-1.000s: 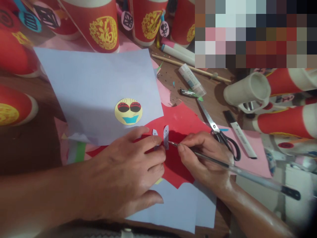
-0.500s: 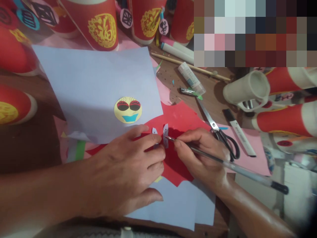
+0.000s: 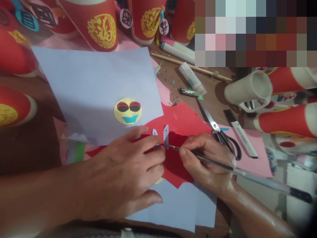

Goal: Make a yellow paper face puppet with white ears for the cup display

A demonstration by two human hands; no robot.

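A gel pen (image 3: 237, 170) is gripped in my right hand (image 3: 208, 158), its tip at the lower end of a small white paper strip (image 3: 166, 135) with drawn lines. That strip lies on a red paper cutout (image 3: 180, 115). My left hand (image 3: 133, 165) rests palm down with fingers spread, its fingertips by the strip's lower end. A second small white piece (image 3: 155, 132) shows partly beyond the left fingers. Above the left hand, a round yellow paper face (image 3: 128, 110) with dark eyes and a blue mouth lies on a pale blue sheet (image 3: 99, 72).
Scissors (image 3: 215, 127), a white marker (image 3: 240, 134) and a glue stick (image 3: 192, 78) lie to the right. Red paper cups (image 3: 81, 19) with yellow emblems stand at the back. A white mug (image 3: 247, 89) is at right. More pale sheets (image 3: 173, 205) lie beneath the red paper.
My right hand has shifted slightly right and down. The pen tip has moved from the strip's middle to its lower end, where more drawn lines show. My left hand stays in place.
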